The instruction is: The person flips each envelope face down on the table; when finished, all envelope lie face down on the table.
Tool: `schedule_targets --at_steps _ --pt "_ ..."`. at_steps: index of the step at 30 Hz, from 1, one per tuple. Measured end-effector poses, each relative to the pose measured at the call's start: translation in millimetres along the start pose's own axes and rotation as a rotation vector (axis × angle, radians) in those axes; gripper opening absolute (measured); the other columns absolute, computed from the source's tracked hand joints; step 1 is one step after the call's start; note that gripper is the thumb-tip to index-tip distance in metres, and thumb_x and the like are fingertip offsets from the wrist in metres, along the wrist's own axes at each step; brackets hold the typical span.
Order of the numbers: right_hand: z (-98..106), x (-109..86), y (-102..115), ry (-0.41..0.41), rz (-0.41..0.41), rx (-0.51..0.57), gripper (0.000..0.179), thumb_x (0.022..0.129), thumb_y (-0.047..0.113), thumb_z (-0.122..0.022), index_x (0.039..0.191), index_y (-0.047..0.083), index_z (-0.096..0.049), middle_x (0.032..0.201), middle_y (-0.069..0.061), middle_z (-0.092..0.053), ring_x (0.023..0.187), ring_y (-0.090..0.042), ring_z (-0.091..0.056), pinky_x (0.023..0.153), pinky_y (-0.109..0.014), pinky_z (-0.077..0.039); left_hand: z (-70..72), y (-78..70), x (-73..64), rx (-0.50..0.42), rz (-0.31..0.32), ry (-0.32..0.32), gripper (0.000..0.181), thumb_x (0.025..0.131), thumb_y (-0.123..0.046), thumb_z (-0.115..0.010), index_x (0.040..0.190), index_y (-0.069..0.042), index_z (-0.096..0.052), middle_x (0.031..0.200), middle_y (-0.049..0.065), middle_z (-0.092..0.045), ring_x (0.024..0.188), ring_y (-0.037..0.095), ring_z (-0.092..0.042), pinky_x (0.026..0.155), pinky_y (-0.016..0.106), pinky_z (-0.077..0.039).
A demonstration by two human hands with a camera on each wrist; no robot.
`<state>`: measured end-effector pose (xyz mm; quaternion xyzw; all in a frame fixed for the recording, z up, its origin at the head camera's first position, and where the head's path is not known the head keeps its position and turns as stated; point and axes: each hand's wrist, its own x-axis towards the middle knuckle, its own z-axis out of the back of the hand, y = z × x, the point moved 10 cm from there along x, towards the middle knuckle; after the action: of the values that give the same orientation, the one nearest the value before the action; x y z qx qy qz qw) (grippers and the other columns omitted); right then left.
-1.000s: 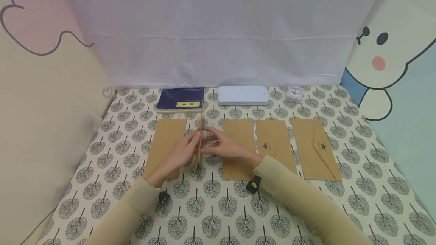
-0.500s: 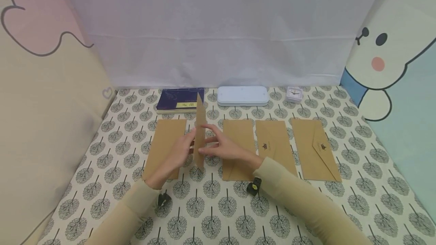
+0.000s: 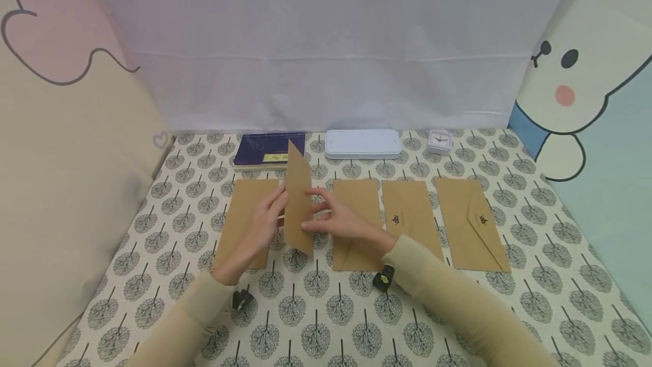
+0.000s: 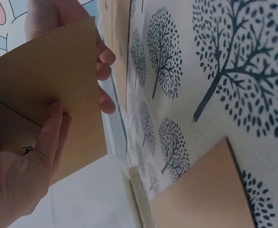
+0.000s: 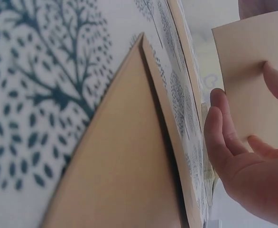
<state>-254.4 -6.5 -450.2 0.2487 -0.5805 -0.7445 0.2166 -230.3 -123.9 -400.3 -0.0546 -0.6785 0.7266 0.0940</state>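
Observation:
A brown paper envelope (image 3: 299, 203) is held upright and turned at an angle, above the patterned cloth. My left hand (image 3: 265, 220) holds it from the left; in the left wrist view its fingers (image 4: 52, 130) press the flap side, beside a small dark crest. From the right, my right hand (image 3: 338, 214) holds it, thumb and a bent finger touching the plain face. Other fingers of the right hand (image 5: 253, 175) reach past the envelope's edge in the right wrist view. Flat on the cloth lies a brown envelope (image 3: 249, 200) left of the held one.
On the right lie a plain-looking envelope (image 3: 356, 194), a crested envelope (image 3: 407, 197) and another crested envelope (image 3: 458, 220), partly under my right arm. Along the back sit a dark blue book (image 3: 257, 149), a pale blue pencil case (image 3: 363, 141) and a small clock (image 3: 440, 141).
The held envelope has turned from edge-on to showing its plain face toward the right. My left hand has shifted slightly left with it; the right hand has barely moved.

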Motion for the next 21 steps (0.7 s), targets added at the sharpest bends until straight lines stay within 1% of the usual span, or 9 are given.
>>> schedule_targets --at_steps 2,3,5,6,8,11,15,17,21 --pt "2.2 -0.3 -1.0 -0.008 -0.004 -0.012 0.082 0.080 0.019 -0.079 0.147 0.021 -0.031 0.120 -0.019 -0.055 0.090 -0.025 -0.065 0.075 -0.035 -0.055 1.9 -2.0 0.4 -0.005 -0.013 -0.015 0.048 0.104 -0.025 -0.039 0.148 -0.007 -0.032 0.134 0.022 -0.049 0.110 0.036 -0.058 0.082 0.037 -0.053" --pt "3.2 -0.5 -1.8 -0.012 -0.007 -0.019 0.083 0.079 0.017 -0.080 0.147 0.021 -0.032 0.119 -0.018 -0.055 0.089 -0.025 -0.065 0.075 -0.035 -0.055 2.7 -2.9 0.3 -0.010 -0.017 -0.022 0.048 0.104 -0.022 -0.040 0.148 -0.006 -0.031 0.127 0.024 -0.053 0.106 0.036 -0.059 0.081 0.037 -0.053" --pt "5.1 -0.9 -2.5 -0.020 -0.004 -0.035 0.083 0.078 0.014 -0.080 0.146 0.019 -0.033 0.117 -0.019 -0.056 0.087 -0.025 -0.066 0.074 -0.035 -0.055 4.9 -4.0 0.2 -0.009 -0.021 -0.039 0.047 0.103 -0.019 -0.041 0.148 -0.006 -0.032 0.109 0.025 -0.057 0.099 0.033 -0.062 0.080 0.037 -0.054" --pt "6.3 -1.0 -3.2 -0.026 -0.006 -0.044 0.083 0.078 0.013 -0.080 0.146 0.018 -0.033 0.116 -0.018 -0.057 0.086 -0.024 -0.066 0.074 -0.034 -0.055 5.7 -4.7 0.1 -0.001 -0.025 -0.044 0.047 0.103 -0.017 -0.042 0.148 -0.007 -0.033 0.098 0.023 -0.057 0.094 0.031 -0.063 0.080 0.038 -0.054" --pt "7.5 -1.5 -4.1 -0.031 -0.011 -0.055 0.082 0.077 0.011 -0.080 0.145 0.016 -0.034 0.114 -0.018 -0.057 0.085 -0.024 -0.066 0.073 -0.034 -0.055 8.4 -4.8 -0.4 0.014 -0.027 -0.063 0.047 0.103 -0.016 -0.043 0.148 -0.009 -0.034 0.083 0.018 -0.051 0.084 0.025 -0.061 0.079 0.041 -0.054" --pt "8.9 -2.2 -4.8 -0.033 -0.023 -0.058 0.082 0.076 0.010 -0.081 0.145 0.015 -0.036 0.113 -0.018 -0.057 0.083 -0.024 -0.066 0.073 -0.034 -0.055 12.2 -4.9 -1.1 0.048 -0.031 -0.081 0.046 0.102 -0.016 -0.046 0.147 -0.011 -0.037 0.081 0.013 -0.050 0.077 0.021 -0.057 0.079 0.045 -0.054" --pt "9.6 -3.1 -3.9 -0.028 -0.029 -0.059 0.082 0.076 0.009 -0.081 0.144 0.013 -0.036 0.113 -0.019 -0.056 0.083 -0.024 -0.066 0.074 -0.033 -0.055 15.7 -4.5 -2.0 0.064 -0.033 -0.093 0.046 0.101 -0.015 -0.048 0.146 -0.012 -0.040 0.088 0.016 -0.055 0.082 0.022 -0.059 0.079 0.047 -0.053" --pt "9.9 -3.4 -3.8 -0.028 -0.032 -0.058 0.082 0.075 0.009 -0.082 0.144 0.012 -0.037 0.113 -0.019 -0.056 0.083 -0.023 -0.066 0.074 -0.033 -0.055 16.9 -5.0 -2.3 0.076 -0.038 -0.099 0.045 0.100 -0.015 -0.050 0.145 -0.011 -0.042 0.091 0.018 -0.057 0.083 0.023 -0.059 0.078 0.046 -0.054" --pt "9.9 -3.7 -5.2 -0.030 -0.045 -0.068 0.084 0.074 0.009 -0.082 0.144 0.011 -0.037 0.114 -0.019 -0.055 0.082 -0.022 -0.066 0.073 -0.032 -0.055 21.8 -5.7 -2.9 0.117 -0.064 -0.143 0.043 0.098 -0.012 -0.054 0.140 -0.006 -0.047 0.093 0.020 -0.061 0.079 0.020 -0.059 0.073 0.036 -0.056"
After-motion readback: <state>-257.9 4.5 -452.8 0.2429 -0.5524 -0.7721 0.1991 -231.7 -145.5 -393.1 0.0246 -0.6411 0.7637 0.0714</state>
